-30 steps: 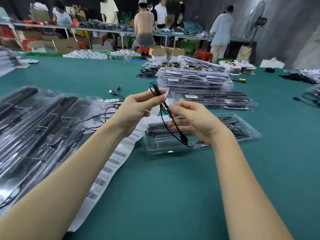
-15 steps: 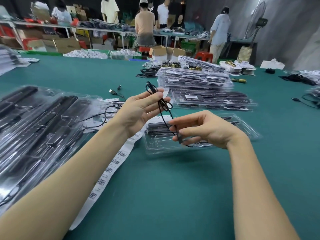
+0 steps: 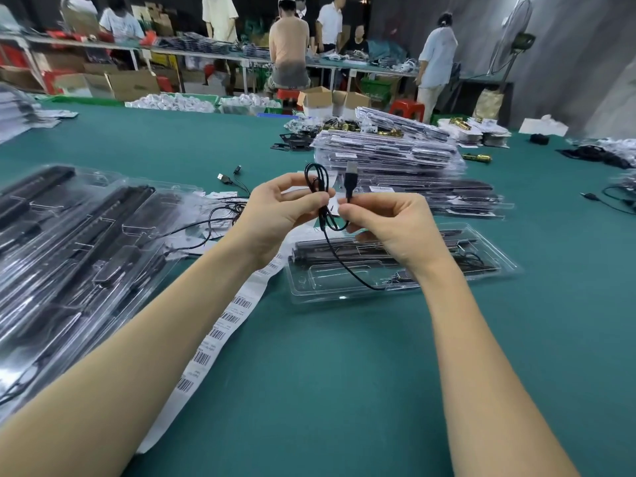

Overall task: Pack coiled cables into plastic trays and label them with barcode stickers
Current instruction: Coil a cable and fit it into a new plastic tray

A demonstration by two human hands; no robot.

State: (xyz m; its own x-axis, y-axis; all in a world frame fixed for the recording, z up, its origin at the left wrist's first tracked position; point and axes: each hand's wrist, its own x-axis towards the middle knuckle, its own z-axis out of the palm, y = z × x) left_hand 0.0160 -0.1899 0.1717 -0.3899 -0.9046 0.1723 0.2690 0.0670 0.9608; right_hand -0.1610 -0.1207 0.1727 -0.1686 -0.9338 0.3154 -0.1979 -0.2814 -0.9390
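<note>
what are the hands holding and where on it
One black cable: left hand pinches its gathered loops; right hand pinches just below the USB plug.

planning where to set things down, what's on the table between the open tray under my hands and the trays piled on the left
In the head view, a barcode sticker strip runs between the open tray and left trays.

Green table; standing fan far right; cardboard boxes; red stool.
</note>
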